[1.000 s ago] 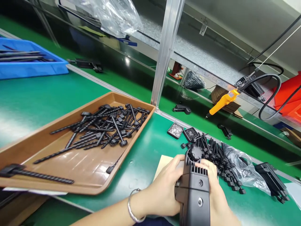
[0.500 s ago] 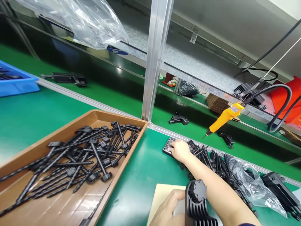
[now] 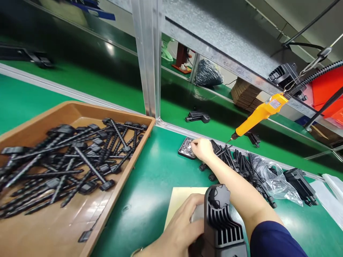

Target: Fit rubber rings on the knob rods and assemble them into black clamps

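Observation:
My left hand is wrapped round a black ribbed plastic part with a round knob on top, held over a pale yellow sheet. Farther out, my right hand pinches something small and pale at the edge of a small black tray of shiny small pieces. What exactly sits between those fingertips is too small to name. Beside that hand, a second small tray of dark pieces is partly hidden behind it.
On the left, a brown tray holds several black threaded rods. A yellow electric screwdriver hangs above the right side. Black rods, a clear plastic bag and a black part lie right. A metal post stands at the back.
The camera view has shifted, with the brown tray lower and farther left. My right hand has drawn its fingers into a pinch at the small tray. My left hand still holds the black part.

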Demonstrator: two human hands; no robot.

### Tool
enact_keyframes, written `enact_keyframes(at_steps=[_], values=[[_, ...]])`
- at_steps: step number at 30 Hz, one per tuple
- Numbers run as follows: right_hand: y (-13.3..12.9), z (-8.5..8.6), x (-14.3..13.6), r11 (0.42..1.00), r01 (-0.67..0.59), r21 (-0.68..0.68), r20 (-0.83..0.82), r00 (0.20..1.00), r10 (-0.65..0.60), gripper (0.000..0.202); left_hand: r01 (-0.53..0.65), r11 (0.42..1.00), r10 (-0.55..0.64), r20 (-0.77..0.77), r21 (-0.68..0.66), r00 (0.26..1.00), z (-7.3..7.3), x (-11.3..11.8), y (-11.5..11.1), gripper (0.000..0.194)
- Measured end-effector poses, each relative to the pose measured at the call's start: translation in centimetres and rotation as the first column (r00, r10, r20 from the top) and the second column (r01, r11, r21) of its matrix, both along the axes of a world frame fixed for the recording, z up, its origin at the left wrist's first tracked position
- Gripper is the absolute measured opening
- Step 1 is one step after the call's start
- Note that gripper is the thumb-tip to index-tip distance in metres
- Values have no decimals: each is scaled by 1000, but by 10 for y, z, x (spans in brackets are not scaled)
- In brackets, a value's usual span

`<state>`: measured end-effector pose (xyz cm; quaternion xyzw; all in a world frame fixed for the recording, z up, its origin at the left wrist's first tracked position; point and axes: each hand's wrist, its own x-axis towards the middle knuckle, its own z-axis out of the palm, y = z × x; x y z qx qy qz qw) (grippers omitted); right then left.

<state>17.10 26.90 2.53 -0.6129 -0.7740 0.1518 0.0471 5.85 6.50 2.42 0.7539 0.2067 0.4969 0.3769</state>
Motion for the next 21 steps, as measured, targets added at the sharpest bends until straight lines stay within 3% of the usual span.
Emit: enact_keyframes(at_steps=[7,10,13,16,17,19,21], values=[[-2,9,10,996,68,-52,-156,985,-75,22,-6,999,7,-8,48,1000,2,0,4,68],[-6,22,4,995,84,-54,-242,966,-95,24,7,999,-6,-28,47,1000,6,-2,6,66],[-31,61,10,998,65,-26,-372,926,-70,24,26,999,-24,-45,42,999,12,-3,4,63],[-87,115,36,999,-33,1,-516,856,29,18,50,998,-48,-49,28,998,16,-3,2,61],[-109,132,47,995,-96,7,-570,817,83,17,54,998,-53,-42,23,998,17,-3,2,60],[-154,158,65,955,-298,8,-739,642,206,10,55,998,-54,-27,15,998,17,-3,0,58],[-190,171,75,939,-343,-30,-782,593,192,6,56,998,-55,-23,7,998,17,-3,0,58]])
